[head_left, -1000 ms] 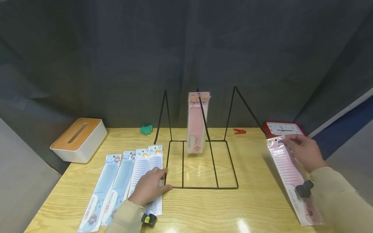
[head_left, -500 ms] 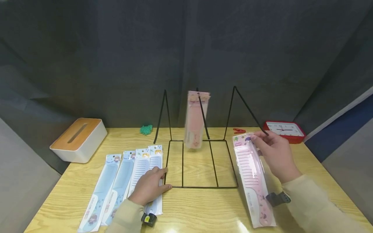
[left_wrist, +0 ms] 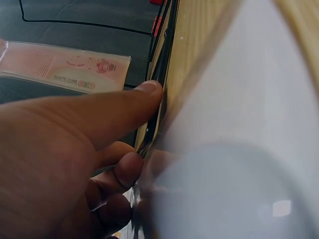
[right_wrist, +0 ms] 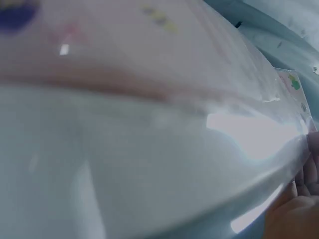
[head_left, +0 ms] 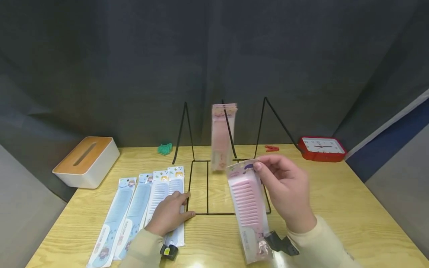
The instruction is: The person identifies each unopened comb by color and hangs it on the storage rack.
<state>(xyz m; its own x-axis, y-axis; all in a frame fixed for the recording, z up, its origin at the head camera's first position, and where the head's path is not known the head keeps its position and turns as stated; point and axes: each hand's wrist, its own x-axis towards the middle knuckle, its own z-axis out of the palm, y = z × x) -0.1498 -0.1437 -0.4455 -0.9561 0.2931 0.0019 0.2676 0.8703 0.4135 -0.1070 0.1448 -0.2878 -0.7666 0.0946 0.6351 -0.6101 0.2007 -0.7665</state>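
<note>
A pink comb in a clear packet hangs from my right hand, which pinches its top right corner between thumb and fingers. The packet slants in front of the right part of a black wire rack, and its clear film fills much of the right wrist view. My left hand grips the rack's front left corner, the thumb against the wire in the left wrist view. More pink packaged combs hang together on the rack's middle arm. Several blue packaged combs lie left of the rack, some partly beneath my left hand.
A white tissue box with a wooden lid stands at the back left. Behind the rack lie a green tangled item and a red clip. The red clock sits at the back right, near the rack's right arm.
My right hand has carried the pink comb leftward from the table's right side to the rack's front. The left hand keeps its grip on the rack. The hanging combs have swung slightly.
</note>
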